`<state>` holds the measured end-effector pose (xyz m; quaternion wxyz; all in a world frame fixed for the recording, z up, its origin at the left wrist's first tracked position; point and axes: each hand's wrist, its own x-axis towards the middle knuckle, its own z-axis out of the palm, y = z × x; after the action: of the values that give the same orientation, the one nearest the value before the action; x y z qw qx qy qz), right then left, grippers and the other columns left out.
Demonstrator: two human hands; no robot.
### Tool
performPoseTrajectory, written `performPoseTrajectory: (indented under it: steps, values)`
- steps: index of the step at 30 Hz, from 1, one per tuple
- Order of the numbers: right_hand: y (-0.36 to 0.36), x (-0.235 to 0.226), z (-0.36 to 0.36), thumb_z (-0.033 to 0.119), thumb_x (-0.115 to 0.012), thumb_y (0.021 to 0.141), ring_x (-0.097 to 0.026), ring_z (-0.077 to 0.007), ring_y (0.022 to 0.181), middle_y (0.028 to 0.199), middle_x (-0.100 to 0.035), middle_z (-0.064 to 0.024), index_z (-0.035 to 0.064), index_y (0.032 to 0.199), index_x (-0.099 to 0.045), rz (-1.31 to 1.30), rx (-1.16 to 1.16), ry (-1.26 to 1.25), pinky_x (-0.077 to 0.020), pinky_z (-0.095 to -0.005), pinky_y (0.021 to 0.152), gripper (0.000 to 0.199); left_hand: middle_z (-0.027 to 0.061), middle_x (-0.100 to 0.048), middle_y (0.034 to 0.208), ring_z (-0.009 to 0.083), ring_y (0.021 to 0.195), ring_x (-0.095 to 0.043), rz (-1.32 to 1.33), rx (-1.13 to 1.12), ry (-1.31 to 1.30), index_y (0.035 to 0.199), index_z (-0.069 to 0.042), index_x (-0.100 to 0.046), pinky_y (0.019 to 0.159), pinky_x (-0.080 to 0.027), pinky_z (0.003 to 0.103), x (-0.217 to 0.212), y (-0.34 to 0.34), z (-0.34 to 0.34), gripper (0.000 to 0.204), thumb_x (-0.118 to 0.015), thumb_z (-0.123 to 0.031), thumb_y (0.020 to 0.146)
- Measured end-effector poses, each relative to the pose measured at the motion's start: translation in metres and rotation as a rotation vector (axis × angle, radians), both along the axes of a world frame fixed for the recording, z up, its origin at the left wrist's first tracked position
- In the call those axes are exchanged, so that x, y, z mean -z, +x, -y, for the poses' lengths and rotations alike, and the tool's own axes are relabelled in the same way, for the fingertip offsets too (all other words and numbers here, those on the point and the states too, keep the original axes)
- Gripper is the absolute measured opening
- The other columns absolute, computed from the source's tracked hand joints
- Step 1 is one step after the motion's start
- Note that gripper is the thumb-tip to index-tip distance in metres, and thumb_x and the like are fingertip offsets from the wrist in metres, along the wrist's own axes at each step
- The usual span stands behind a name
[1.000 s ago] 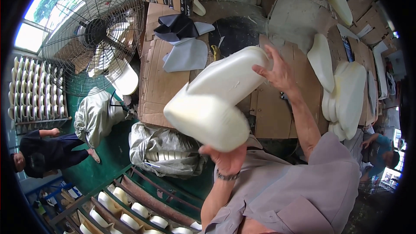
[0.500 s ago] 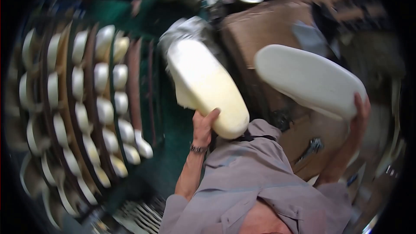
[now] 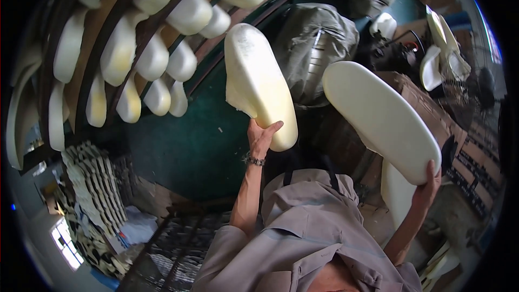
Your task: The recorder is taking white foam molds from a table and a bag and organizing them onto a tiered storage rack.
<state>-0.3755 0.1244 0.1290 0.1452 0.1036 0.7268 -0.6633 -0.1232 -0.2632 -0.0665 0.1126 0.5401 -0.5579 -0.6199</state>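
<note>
My left hand (image 3: pixel 261 139) is closed round the near end of a long, rounded cream foam pad (image 3: pixel 266 86), its thumb on top. Yellowish near my hand, the pad pales toward a grey-smudged far end, and its left edge has a ragged lip. On the right, my right hand (image 3: pixel 428 185) grips the near corner of a second, smoother off-white foam pad (image 3: pixel 381 116). Both pads are held up in front of me, apart from each other. Below the right-hand pad, another pale piece (image 3: pixel 396 189) shows in part.
A rack (image 3: pixel 113 38) with dark curved bars holds several similar foam pads at the upper left. A grey plastic-covered bundle (image 3: pixel 319 43) stands ahead, with a cardboard box (image 3: pixel 430 113) to its right. Stacked wavy pale pieces (image 3: pixel 94 184) sit at the lower left.
My view has swung left, and the rack now fills the upper left, appearing larger. Both hands keep their pads; the left one now points more nearly straight ahead.
</note>
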Motion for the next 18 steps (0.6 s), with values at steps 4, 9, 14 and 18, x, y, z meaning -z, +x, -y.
performPoseTrajectory:
  steps: [4,9,14,18]
  values:
    - [0.009,0.046,0.092,0.028,-0.077,0.087,-0.065,-0.0209,0.103,0.115,-0.065,-0.0114,0.0004,0.132,-0.052,0.105,-0.080,0.037,-0.0541,-0.0374,0.092,0.059,0.0133,-0.067,0.113,0.0206,0.098,-0.066,-0.285,-0.200,0.271,0.120,0.003,-0.056,0.088,-0.054,0.034,0.060,0.049,0.043,0.055,-0.086,-0.011,0.075]
    - [0.026,0.104,0.182,0.037,-0.078,0.085,-0.061,-0.0205,0.112,0.121,-0.062,-0.0102,0.0019,0.135,-0.051,0.189,-0.119,0.087,-0.0500,-0.0377,0.097,0.067,0.0103,-0.063,0.119,0.0211,0.106,-0.061,-0.369,-0.356,0.367,0.128,0.000,-0.052,0.095,-0.050,0.035,0.152,0.107,0.095,0.056,-0.081,-0.007,0.080]
    - [0.034,0.174,0.246,0.043,-0.079,0.082,-0.053,-0.0223,0.122,0.130,-0.057,-0.0118,0.0014,0.141,-0.046,0.286,-0.133,0.048,-0.0403,-0.0395,0.107,0.079,0.0086,-0.059,0.129,0.0242,0.117,-0.057,-0.483,-0.400,0.351,0.138,-0.002,-0.046,0.101,-0.049,0.040,0.231,0.144,0.187,0.072,-0.084,-0.017,0.079]
    - [0.029,0.258,0.294,0.039,-0.073,0.088,-0.052,-0.0232,0.125,0.135,-0.055,-0.0116,0.0031,0.144,-0.042,0.343,-0.180,-0.108,-0.0406,-0.0409,0.108,0.073,0.0089,-0.057,0.134,0.0260,0.122,-0.055,-0.569,-0.369,0.265,0.143,-0.004,-0.044,0.104,-0.047,0.045,0.296,0.151,0.273,0.084,-0.086,-0.034,0.077]
